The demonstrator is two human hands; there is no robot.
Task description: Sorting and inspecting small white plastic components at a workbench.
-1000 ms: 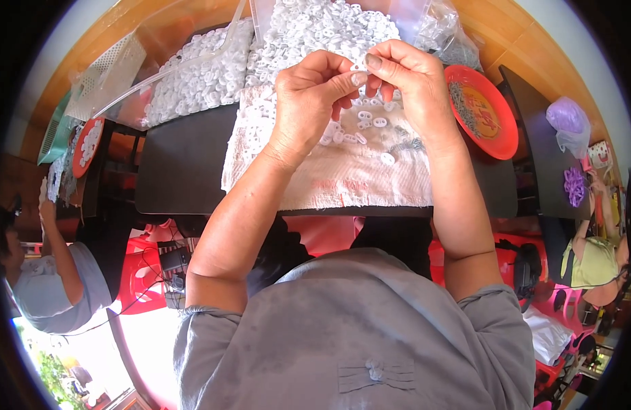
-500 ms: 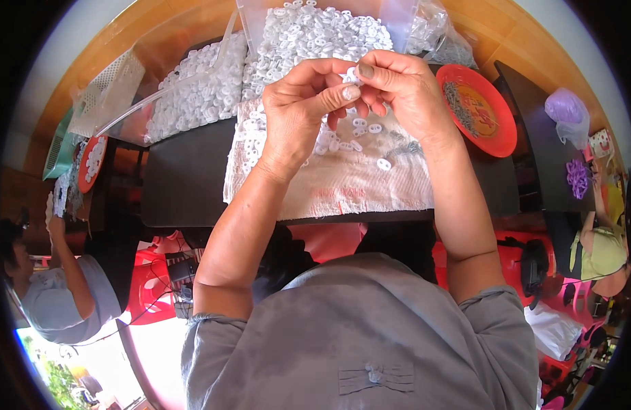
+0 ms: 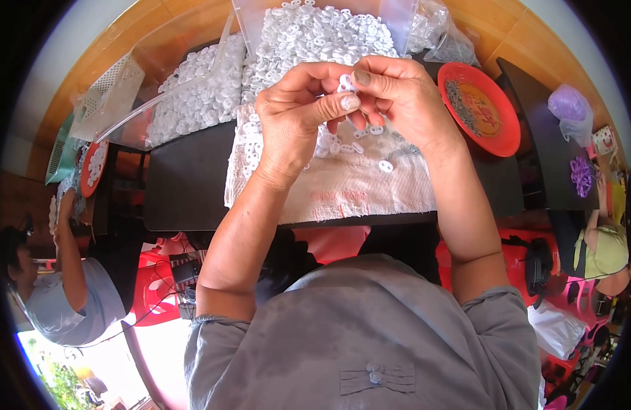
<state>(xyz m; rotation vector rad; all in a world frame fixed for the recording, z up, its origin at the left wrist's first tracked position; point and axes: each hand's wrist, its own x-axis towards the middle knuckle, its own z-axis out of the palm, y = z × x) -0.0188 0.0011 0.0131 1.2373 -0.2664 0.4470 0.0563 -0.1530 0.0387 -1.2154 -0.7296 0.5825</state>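
Between my fingertips is a small white oval plastic piece with two holes (image 3: 345, 84). My left hand (image 3: 298, 109) pinches it from the left, thumb on its near edge. The thumb and fingers of my right hand (image 3: 401, 92) close on its other side, covering part of it. Below both hands lies a pale cloth (image 3: 370, 191) with several similar white pieces scattered over it. One loose white piece (image 3: 386, 166) rests on the cloth near my right wrist. Small grey metal bits (image 3: 405, 145) lie by that wrist, partly hidden.
A clear bin (image 3: 390, 20) heaped with white pieces stands behind my hands; a clear tray (image 3: 117, 128) of more is at left. The red plate (image 3: 510, 126) at right holds grey metal bits. People work at tables on both sides.
Both hands have shifted slightly down in the picture and still pinch the white piece. The piece looks a little turned, its holes showing more. At left, the other person's arm has moved slightly.
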